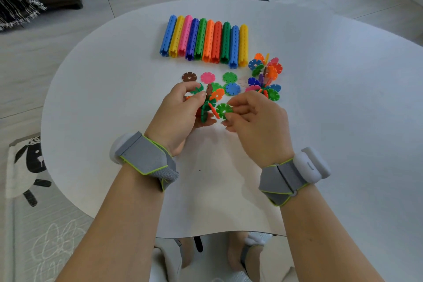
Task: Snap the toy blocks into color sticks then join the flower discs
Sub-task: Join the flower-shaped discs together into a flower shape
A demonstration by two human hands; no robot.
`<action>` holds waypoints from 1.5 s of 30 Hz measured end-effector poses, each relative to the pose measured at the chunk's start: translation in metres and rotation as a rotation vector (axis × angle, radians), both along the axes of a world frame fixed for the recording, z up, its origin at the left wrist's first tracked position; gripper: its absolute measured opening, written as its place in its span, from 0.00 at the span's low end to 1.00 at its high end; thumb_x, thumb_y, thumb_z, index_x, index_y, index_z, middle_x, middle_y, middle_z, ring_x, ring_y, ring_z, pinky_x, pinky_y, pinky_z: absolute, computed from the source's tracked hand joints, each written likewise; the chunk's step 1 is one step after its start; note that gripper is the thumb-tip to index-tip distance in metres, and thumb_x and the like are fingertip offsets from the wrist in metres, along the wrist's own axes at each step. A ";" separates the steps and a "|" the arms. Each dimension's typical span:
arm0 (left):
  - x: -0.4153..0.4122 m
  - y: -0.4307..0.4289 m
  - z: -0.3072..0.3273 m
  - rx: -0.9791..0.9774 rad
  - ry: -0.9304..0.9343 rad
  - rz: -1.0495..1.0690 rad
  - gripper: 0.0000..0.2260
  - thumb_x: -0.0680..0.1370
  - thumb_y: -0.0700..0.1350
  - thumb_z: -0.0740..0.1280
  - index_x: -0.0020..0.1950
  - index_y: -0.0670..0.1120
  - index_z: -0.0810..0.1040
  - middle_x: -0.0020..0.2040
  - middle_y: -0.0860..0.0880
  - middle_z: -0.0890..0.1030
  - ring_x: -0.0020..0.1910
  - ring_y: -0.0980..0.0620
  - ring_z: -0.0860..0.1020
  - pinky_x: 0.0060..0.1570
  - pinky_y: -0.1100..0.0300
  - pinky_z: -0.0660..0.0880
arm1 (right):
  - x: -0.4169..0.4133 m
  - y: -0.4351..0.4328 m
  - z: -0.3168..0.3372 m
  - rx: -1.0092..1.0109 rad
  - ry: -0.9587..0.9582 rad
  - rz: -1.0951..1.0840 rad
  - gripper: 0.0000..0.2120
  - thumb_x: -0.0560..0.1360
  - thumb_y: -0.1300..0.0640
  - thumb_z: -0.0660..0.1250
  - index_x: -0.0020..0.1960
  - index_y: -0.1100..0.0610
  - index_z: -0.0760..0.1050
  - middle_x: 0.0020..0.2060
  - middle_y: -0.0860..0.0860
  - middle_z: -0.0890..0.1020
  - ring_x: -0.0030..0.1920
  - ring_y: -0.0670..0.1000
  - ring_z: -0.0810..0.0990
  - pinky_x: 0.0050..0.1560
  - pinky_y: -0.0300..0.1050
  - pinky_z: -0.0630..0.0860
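Left hand (pixel 180 112): grips the half-built disc cluster (pixel 209 104) at frame centre, steadying it for joining.
Right hand (pixel 254 119): pinches a green disc (pixel 223 110) beside it, slot apparently aimed inward.
Color sticks (pixel 204 40): finished, upper tabletop (pixel 343 98).

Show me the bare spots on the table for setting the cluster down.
Bare table lies left of the left hand, right of the right hand out to the rim, and near the front edge between the wrists. It is crowded between the color sticks, loose discs and finished cluster.
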State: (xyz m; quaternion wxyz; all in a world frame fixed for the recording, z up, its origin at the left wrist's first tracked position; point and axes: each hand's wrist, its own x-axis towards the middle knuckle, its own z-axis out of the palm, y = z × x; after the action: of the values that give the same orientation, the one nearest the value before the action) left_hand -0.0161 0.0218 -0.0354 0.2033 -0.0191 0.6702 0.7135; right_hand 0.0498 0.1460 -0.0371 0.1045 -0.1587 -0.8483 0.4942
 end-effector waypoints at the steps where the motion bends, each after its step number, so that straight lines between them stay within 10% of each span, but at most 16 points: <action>1: 0.000 0.000 0.000 -0.013 0.002 -0.006 0.07 0.81 0.40 0.59 0.57 0.47 0.71 0.46 0.43 0.78 0.36 0.51 0.77 0.35 0.60 0.79 | 0.000 -0.001 0.000 -0.022 0.026 -0.001 0.11 0.72 0.67 0.68 0.48 0.52 0.77 0.37 0.47 0.82 0.37 0.45 0.83 0.45 0.47 0.82; 30: 0.007 0.001 0.005 -0.267 0.131 -0.035 0.09 0.82 0.43 0.52 0.55 0.47 0.70 0.41 0.48 0.71 0.34 0.51 0.69 0.41 0.52 0.70 | -0.002 -0.014 -0.002 -0.035 0.141 -0.003 0.11 0.71 0.69 0.69 0.39 0.54 0.76 0.34 0.50 0.83 0.34 0.44 0.84 0.39 0.46 0.82; 40: 0.005 -0.005 0.013 -0.257 0.137 -0.081 0.14 0.83 0.49 0.52 0.61 0.53 0.74 0.47 0.56 0.75 0.41 0.60 0.73 0.35 0.66 0.69 | 0.001 -0.008 0.001 0.097 0.116 -0.059 0.03 0.71 0.62 0.71 0.43 0.56 0.82 0.36 0.48 0.84 0.38 0.46 0.83 0.44 0.48 0.81; 45: 0.008 -0.002 0.014 -0.220 0.128 -0.096 0.16 0.82 0.51 0.51 0.60 0.51 0.76 0.48 0.52 0.76 0.42 0.55 0.74 0.41 0.61 0.70 | 0.014 0.007 0.005 0.287 0.098 -0.078 0.02 0.71 0.58 0.72 0.42 0.52 0.83 0.36 0.42 0.78 0.34 0.41 0.74 0.40 0.26 0.69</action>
State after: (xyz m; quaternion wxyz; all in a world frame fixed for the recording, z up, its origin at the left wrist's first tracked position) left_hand -0.0079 0.0201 -0.0216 0.1907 0.0361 0.7562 0.6249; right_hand 0.0637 0.1526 -0.0318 0.1865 -0.1509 -0.8972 0.3708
